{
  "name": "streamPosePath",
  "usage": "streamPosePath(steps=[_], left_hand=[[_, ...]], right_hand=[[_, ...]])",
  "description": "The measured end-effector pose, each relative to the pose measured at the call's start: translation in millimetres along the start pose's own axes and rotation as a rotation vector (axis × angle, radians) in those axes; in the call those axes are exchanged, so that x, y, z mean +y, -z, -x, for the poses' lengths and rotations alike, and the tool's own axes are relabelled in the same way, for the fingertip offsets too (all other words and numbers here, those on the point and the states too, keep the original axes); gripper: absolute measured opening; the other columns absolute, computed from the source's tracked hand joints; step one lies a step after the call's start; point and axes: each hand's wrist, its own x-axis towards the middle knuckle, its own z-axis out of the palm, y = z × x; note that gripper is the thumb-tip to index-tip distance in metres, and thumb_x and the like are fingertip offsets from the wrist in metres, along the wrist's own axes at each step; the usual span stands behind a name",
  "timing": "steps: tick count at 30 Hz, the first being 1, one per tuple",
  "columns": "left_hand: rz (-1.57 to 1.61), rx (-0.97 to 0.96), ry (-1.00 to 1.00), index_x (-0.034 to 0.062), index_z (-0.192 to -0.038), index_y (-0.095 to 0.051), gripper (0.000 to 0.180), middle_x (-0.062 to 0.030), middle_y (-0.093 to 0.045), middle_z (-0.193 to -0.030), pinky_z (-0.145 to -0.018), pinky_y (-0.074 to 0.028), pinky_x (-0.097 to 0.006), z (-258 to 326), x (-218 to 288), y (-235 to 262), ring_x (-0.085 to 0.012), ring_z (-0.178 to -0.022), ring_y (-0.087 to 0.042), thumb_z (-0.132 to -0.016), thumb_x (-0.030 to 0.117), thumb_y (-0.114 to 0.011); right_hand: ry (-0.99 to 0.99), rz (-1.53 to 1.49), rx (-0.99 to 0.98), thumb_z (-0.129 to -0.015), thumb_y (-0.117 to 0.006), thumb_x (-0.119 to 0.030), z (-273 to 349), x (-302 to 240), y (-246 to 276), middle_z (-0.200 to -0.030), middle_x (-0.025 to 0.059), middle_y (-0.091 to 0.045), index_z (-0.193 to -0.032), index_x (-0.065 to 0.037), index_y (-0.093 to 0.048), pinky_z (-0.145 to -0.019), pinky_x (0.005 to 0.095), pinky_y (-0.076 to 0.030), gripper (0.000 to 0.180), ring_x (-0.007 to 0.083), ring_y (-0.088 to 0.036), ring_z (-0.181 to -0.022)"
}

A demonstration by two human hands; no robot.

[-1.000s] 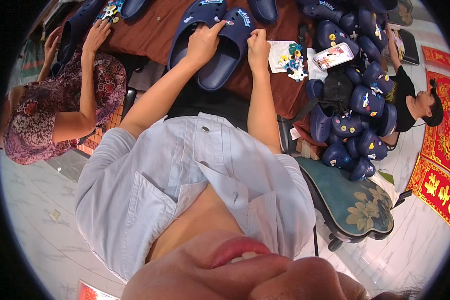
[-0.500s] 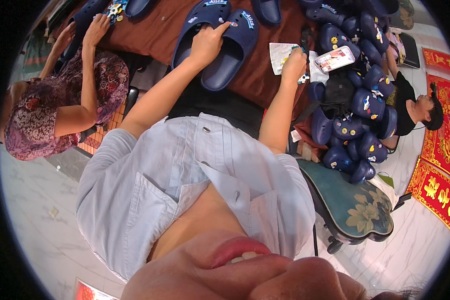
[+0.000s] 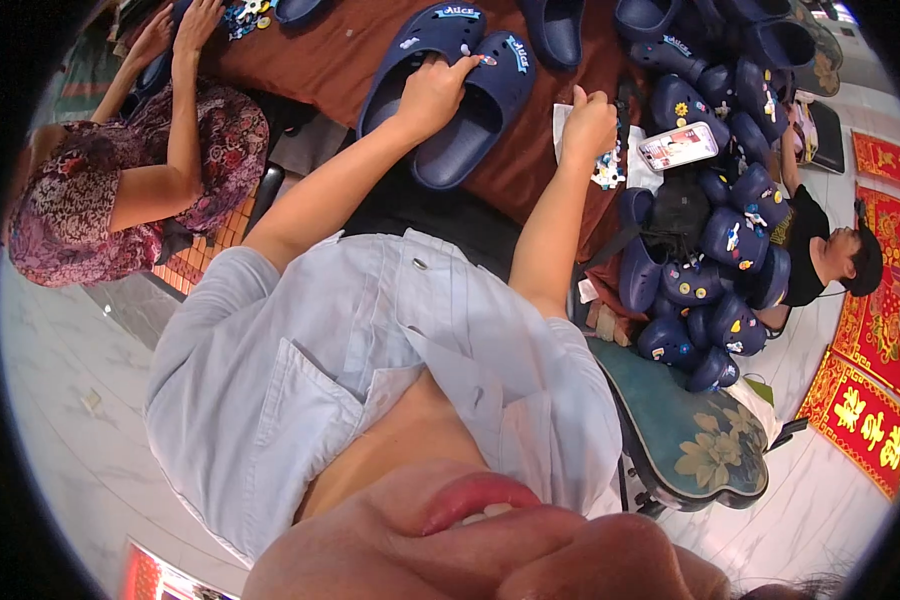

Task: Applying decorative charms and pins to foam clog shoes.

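Observation:
Two navy clogs, a left-hand one [image 3: 395,88] and a right-hand one [image 3: 505,85], lie side by side on the brown cloth, each with a light-blue lettered charm on its upper. My left hand [image 3: 430,98] grips the right-hand clog at its opening, a digit stretched along the upper beside a small charm; the other fingers are partly hidden. To the right, my right hand [image 3: 590,128] is raised with fingers drawn together; what they hold, if anything, is too small to make out. Below it, small colourful charms [image 3: 608,172] lie by white paper [image 3: 562,118].
Many charm-covered navy clogs [image 3: 735,240] are piled at right, beside a phone [image 3: 678,147] and a black bag [image 3: 682,205]. A floral-backed chair [image 3: 695,430] stands nearby. At left, a person in a patterned top [image 3: 210,150] works near more charms [image 3: 247,18]. Another person [image 3: 810,240] is at far right.
My right hand has lifted slightly away from the charms, uncovering more of them. My left hand still grips the clog. The whole view has shifted a little.

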Motion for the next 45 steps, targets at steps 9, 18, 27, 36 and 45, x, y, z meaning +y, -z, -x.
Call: streamPosePath(steps=[9,18,27,36,45], left_hand=[[-0.022,0.004,-0.003,0.0166,-0.125,-0.061,0.049,-0.0196,-0.062,-0.082,-0.068,-0.052,-0.047,0,-2,-4,-0.0368,-0.078,-0.062,-0.077,0.004,-0.064],[-0.037,0.016,-0.024,0.0144,-0.121,-0.060,0.043,-0.0196,-0.060,-0.086,-0.066,-0.054,-0.046,1,0,0,-0.0369,-0.083,-0.063,-0.079,0.006,-0.065],[0.035,0.036,-0.001,0.0146,-0.119,-0.057,0.042,-0.0202,-0.060,-0.087,-0.070,-0.051,-0.050,6,4,-3,-0.0402,-0.081,-0.062,-0.079,0.005,-0.063],[0.023,0.012,0.041,0.0112,-0.114,-0.056,0.037,-0.0195,-0.061,-0.090,-0.071,-0.051,-0.049,7,5,0,-0.0399,-0.085,-0.061,-0.078,0.005,-0.064],[0.020,0.046,0.016,0.0102,-0.113,-0.055,0.040,-0.0177,-0.062,-0.084,-0.067,-0.052,-0.048,10,1,-7,-0.0385,-0.082,-0.062,-0.076,0.004,-0.067]], right_hand=[[0.211,-0.191,-0.373,-0.083,-0.061,-0.063,-16,-75,-25,-0.096,0.0292,-0.068,-0.112,-0.005,-0.049,-0.082,0.0553,-0.050,0.066,0.0481,-0.065,-0.095],[0.277,-0.139,-0.202,-0.101,-0.040,-0.029,-14,-72,-44,-0.087,0.0286,-0.068,-0.105,-0.004,-0.051,-0.073,0.0554,-0.052,0.027,0.0480,-0.067,-0.085],[-0.051,-0.229,-0.095,-0.098,-0.050,-0.035,6,34,0,-0.088,0.0275,-0.067,-0.101,-0.005,-0.059,-0.073,0.0555,-0.048,0.031,0.0446,-0.066,-0.087],[0.190,-0.378,0.026,-0.087,-0.068,-0.026,0,25,16,-0.099,0.0169,-0.068,-0.099,-0.006,-0.070,-0.082,0.0454,-0.048,0.024,0.0360,-0.063,-0.095],[0.754,-0.558,-0.286,-0.084,-0.070,-0.021,7,-77,-27,-0.094,0.0112,-0.059,-0.096,-0.010,-0.075,-0.083,0.0393,-0.045,0.017,0.0301,-0.053,-0.093]])
